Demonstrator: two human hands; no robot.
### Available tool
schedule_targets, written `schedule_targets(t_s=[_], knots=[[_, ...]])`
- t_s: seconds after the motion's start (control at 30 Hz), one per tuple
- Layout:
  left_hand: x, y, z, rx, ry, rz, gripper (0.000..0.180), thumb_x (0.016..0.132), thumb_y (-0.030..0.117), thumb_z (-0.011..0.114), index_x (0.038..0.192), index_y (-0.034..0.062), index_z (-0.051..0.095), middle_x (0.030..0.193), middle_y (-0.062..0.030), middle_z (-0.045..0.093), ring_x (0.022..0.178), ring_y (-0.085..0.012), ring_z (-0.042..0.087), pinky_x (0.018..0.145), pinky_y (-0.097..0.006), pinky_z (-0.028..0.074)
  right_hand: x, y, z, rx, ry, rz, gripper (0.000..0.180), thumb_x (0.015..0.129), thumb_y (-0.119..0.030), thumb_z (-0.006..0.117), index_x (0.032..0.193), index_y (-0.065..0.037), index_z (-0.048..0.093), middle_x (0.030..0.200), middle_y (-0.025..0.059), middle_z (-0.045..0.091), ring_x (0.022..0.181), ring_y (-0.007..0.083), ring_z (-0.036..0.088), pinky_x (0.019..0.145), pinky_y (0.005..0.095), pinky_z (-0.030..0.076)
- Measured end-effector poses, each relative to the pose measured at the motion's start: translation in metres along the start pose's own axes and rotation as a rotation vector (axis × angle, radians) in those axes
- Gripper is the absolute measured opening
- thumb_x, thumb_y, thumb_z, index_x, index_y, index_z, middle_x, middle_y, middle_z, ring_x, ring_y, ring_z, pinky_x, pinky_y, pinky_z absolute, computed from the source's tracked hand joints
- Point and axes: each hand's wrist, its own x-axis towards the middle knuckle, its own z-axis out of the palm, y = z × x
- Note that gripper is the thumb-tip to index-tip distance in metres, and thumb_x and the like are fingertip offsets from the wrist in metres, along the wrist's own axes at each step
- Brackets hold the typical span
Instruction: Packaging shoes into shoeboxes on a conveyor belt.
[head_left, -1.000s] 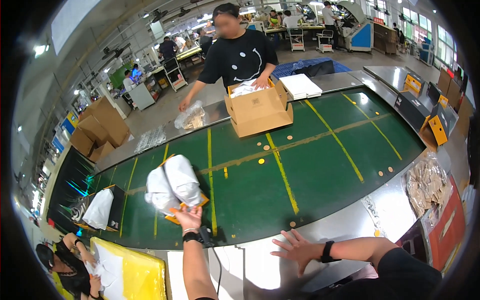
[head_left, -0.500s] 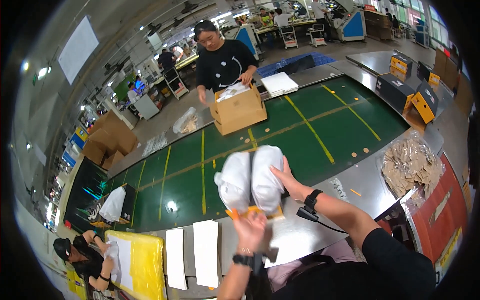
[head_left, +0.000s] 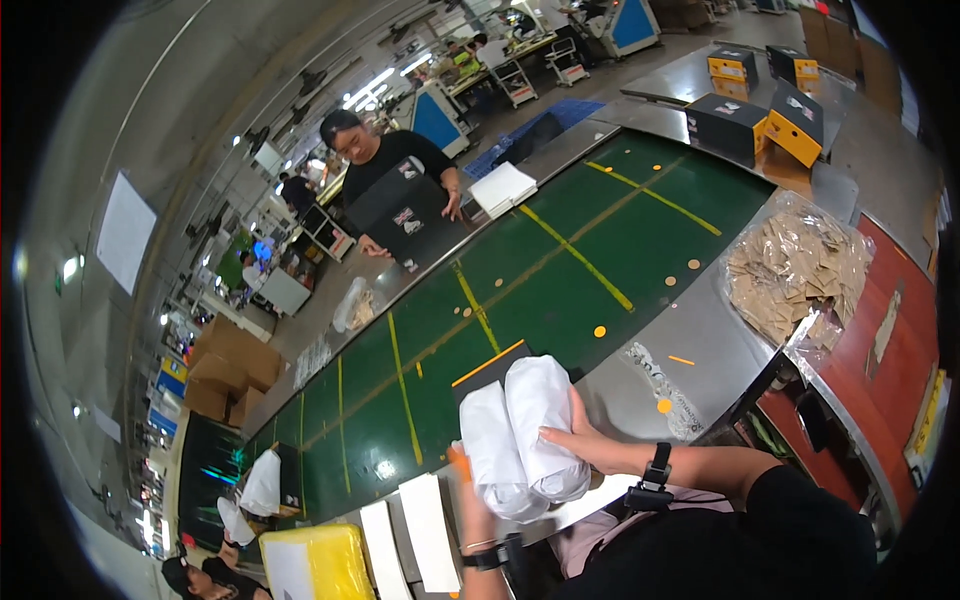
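Two white paper-wrapped bundles lie side by side in front of me: the left bundle and the right bundle. My right hand grips the right bundle from its outer side, thumb across the paper. Against the outer side of the left bundle is my left hand, its fingers partly hidden by the wrapping. Something orange shows at its fingertips. Behind the bundles a black box with an orange edge shows in part; what supports the bundles underneath is hidden.
Across the green belt, a co-worker handles a black box. White sheets and a yellow-wrapped stack lie to my left. A plastic bag of brown pieces and black-and-orange boxes are at right. Another person works lower left.
My left hand, palm up in front of the bundles before, is now beside the left one. The bundles have come nearer to me. The co-worker's brown open box now appears as a black one.
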Motion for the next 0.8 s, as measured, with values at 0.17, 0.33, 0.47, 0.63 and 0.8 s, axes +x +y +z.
schedule_targets(t_s=[0.17, 0.33, 0.47, 0.63, 0.8], knots=[[-0.011, 0.0, 0.136, 0.547, -0.292, 0.186, 0.066, 0.102, 0.037, 0.045, 0.153, -0.0002, 0.024, 0.161, -0.0227, 0.01, 0.149, -0.0336, 0.009, 0.12, -0.041, 0.01, -0.014, -0.007, -0.095, 0.356, 0.074, 0.071, 0.093, 0.093, -0.036, 0.065, 0.155, 0.001, 0.005, 0.157, 0.0195, 0.021, 0.142, 0.0264, 0.03, 0.113, 0.0368, 0.031], [-0.035, -0.013, 0.211, 0.304, -0.777, -0.017, 0.062, 0.102, 0.035, 0.049, 0.15, -0.0002, 0.032, 0.157, -0.0244, 0.024, 0.149, -0.0299, 0.017, 0.119, -0.037, 0.014, -0.035, -0.044, -0.218, 0.111, 0.161, 0.065, 0.093, 0.096, -0.041, 0.061, 0.154, 0.003, 0.003, 0.155, 0.023, 0.025, 0.142, 0.0269, 0.031, 0.115, 0.0375, 0.029], [-0.058, 0.024, 0.226, 0.301, -1.151, -0.092, 0.061, 0.099, 0.022, 0.059, 0.151, 0.0044, 0.033, 0.153, -0.0149, 0.039, 0.141, -0.0238, 0.038, 0.115, -0.034, 0.028, -0.066, -0.04, -0.29, -0.535, 0.464, -0.088, 0.094, 0.091, -0.044, 0.065, 0.154, 0.003, 0.013, 0.153, 0.031, 0.026, 0.143, 0.0351, 0.03, 0.117, 0.0419, 0.024], [0.003, 0.05, 0.116, 0.426, -0.52, 0.123, 0.068, 0.093, 0.015, 0.064, 0.151, 0.0031, 0.03, 0.149, -0.0194, 0.043, 0.135, -0.0273, 0.045, 0.108, -0.036, 0.039, -0.083, -0.087, -0.196, -1.202, 0.28, -0.175, 0.086, 0.084, -0.05, 0.068, 0.149, -0.004, 0.036, 0.15, 0.0377, 0.027, 0.141, 0.0536, 0.023, 0.117, 0.0525, 0.021], [0.049, 0.005, -0.022, 0.313, -0.112, -0.111, 0.06, 0.099, 0.023, 0.056, 0.149, 0.0031, 0.031, 0.146, -0.0149, 0.044, 0.132, -0.0236, 0.044, 0.109, -0.037, 0.037, -0.064, -0.054, -0.091, -0.941, -0.205, -0.325, 0.088, 0.088, -0.059, 0.061, 0.154, -0.011, 0.027, 0.155, 0.0358, 0.015, 0.14, 0.0553, 0.024, 0.113, 0.0551, 0.027]])
